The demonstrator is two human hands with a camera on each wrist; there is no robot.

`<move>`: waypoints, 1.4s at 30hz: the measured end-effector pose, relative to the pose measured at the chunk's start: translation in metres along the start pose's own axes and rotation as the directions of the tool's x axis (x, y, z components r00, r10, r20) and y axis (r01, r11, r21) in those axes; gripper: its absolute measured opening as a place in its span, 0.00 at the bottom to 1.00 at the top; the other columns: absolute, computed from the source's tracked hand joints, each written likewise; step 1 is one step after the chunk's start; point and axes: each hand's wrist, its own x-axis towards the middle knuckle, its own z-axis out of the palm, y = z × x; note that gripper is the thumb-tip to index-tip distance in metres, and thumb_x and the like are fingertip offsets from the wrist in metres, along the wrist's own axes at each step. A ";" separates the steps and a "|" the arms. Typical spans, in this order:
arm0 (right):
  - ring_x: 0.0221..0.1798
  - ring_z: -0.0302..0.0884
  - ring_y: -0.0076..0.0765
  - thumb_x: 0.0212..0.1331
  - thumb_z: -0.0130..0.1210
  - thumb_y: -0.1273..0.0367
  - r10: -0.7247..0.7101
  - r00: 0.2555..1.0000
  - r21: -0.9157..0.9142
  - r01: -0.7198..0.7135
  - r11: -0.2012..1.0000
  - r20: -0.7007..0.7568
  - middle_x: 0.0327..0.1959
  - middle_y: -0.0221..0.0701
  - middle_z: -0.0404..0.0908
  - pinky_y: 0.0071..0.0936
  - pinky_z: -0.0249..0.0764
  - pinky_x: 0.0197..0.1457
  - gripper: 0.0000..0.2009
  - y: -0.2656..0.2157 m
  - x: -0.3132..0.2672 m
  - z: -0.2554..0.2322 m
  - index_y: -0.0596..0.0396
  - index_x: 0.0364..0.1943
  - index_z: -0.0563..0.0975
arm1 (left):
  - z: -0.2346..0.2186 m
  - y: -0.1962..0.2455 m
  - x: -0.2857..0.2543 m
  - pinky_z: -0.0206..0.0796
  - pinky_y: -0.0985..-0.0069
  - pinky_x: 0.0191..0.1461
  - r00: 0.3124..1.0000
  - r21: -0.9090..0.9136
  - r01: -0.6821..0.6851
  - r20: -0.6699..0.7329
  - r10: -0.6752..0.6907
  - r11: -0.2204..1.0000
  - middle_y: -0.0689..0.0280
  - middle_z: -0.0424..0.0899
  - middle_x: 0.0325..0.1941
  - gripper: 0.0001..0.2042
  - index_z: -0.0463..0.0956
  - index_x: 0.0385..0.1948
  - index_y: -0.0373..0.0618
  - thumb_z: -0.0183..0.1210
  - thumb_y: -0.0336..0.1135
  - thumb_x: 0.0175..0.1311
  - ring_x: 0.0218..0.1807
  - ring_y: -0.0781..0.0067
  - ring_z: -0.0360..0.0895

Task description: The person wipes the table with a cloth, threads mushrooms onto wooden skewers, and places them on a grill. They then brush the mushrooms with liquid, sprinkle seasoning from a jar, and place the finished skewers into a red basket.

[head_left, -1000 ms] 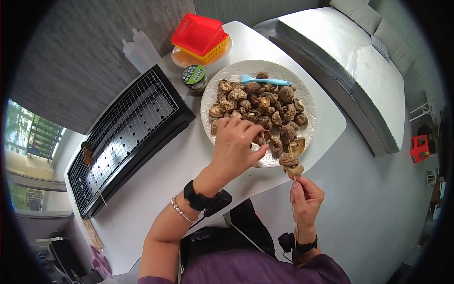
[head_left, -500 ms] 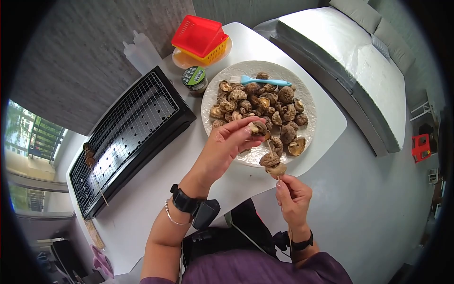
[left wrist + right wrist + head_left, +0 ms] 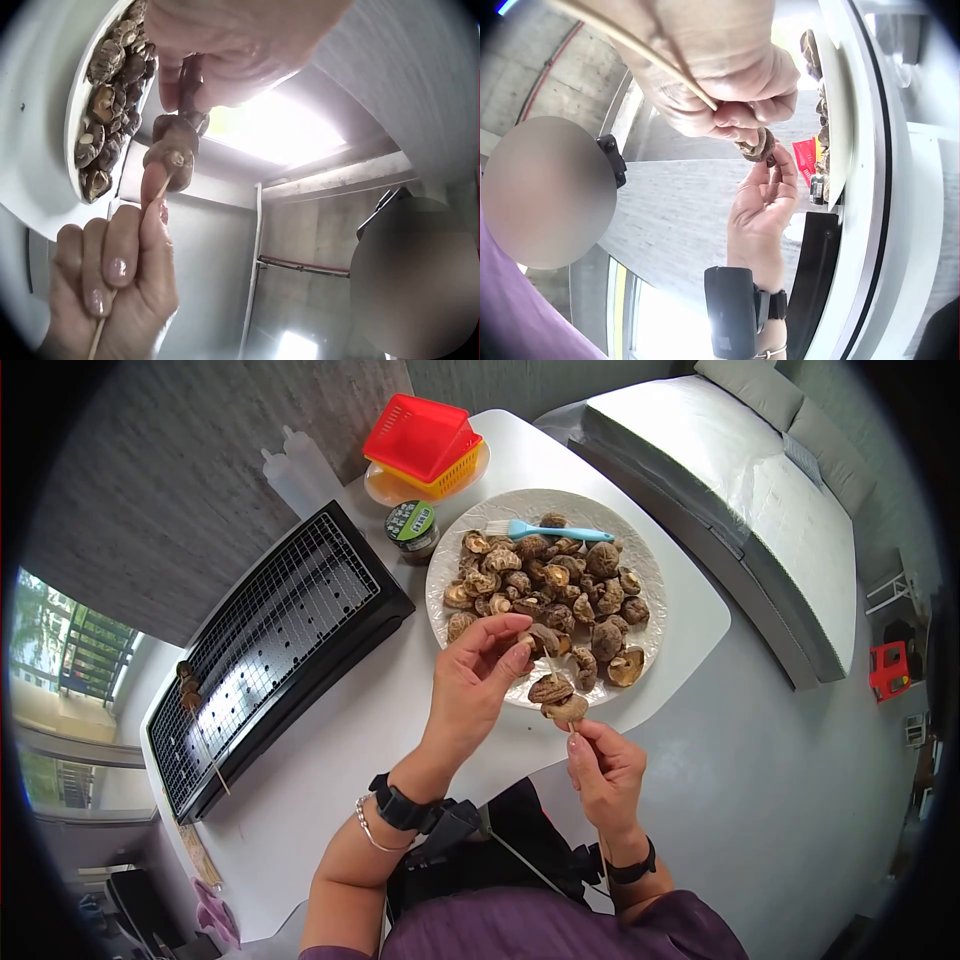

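My right hand [image 3: 609, 779] pinches a thin wooden skewer [image 3: 641, 51], with two mushrooms [image 3: 562, 702] threaded above the fingers. Just up and to the left, my left hand [image 3: 466, 693] pinches a single mushroom [image 3: 540, 641] close to the skewer's upper end. In the left wrist view the left hand [image 3: 240, 45] holds its mushroom right above the threaded ones [image 3: 176, 150]; whether the tip has entered it cannot be told. Behind both hands a white plate [image 3: 648, 550] bears a heap of dried mushrooms [image 3: 556, 575] and a blue brush [image 3: 560, 531].
A black grill [image 3: 270, 650] stands at the left with one loaded skewer [image 3: 189, 687] on its mesh. Beyond it are a jar [image 3: 411, 526], red and yellow baskets [image 3: 424, 438] and clear bottles [image 3: 300, 470]. The table's edge [image 3: 700, 650] curves at the right.
My left hand has lifted a mushroom from the plate and turned it toward the skewer. My right hand has moved left with the threaded mushrooms, and the two hands are closer together.
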 end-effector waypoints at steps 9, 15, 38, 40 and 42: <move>0.18 0.55 0.08 0.59 0.50 0.77 0.007 1.000 -0.018 -0.007 1.000 -0.019 0.16 0.17 0.66 0.12 0.49 0.19 0.08 -0.003 -0.007 0.001 0.67 0.40 0.76 | 0.009 0.000 -0.019 0.71 0.79 0.52 0.953 0.231 -0.299 0.025 0.301 0.926 0.64 0.69 0.49 0.15 0.71 0.49 0.40 0.55 0.21 0.59 0.48 0.76 0.73; 0.17 0.57 0.08 0.59 0.51 0.77 -0.006 1.000 -0.047 0.005 0.999 -0.009 0.15 0.18 0.68 0.12 0.51 0.19 0.07 -0.007 -0.013 0.004 0.67 0.38 0.76 | 0.016 0.003 -0.028 0.73 0.78 0.50 0.916 0.239 -0.373 -0.057 0.397 0.896 0.63 0.70 0.48 0.14 0.73 0.44 0.40 0.55 0.17 0.56 0.49 0.74 0.74; 0.15 0.58 0.13 0.54 0.55 0.78 -0.114 0.993 -0.187 0.109 0.976 -0.015 0.13 0.23 0.68 0.16 0.53 0.18 0.04 -0.020 -0.019 0.000 0.66 0.31 0.79 | 0.011 0.012 -0.057 0.74 0.79 0.44 0.912 0.316 -0.387 -0.009 0.410 0.866 0.59 0.79 0.39 0.15 0.80 0.39 0.43 0.61 0.16 0.49 0.41 0.71 0.78; 0.15 0.58 0.13 0.54 0.55 0.78 -0.113 0.994 -0.190 0.110 0.976 -0.006 0.13 0.23 0.68 0.16 0.53 0.18 0.04 -0.021 -0.018 0.001 0.66 0.31 0.79 | 0.010 0.012 -0.057 0.74 0.79 0.44 0.914 0.332 -0.384 0.002 0.406 0.861 0.59 0.79 0.39 0.15 0.80 0.39 0.43 0.61 0.16 0.49 0.41 0.71 0.78; 0.15 0.58 0.13 0.54 0.55 0.78 -0.099 0.995 -0.178 0.096 0.979 -0.007 0.13 0.23 0.68 0.16 0.53 0.18 0.04 -0.018 -0.018 0.000 0.66 0.31 0.79 | 0.008 0.011 -0.056 0.74 0.79 0.44 0.914 0.347 -0.385 0.016 0.405 0.855 0.59 0.79 0.39 0.14 0.80 0.39 0.43 0.60 0.16 0.50 0.41 0.71 0.78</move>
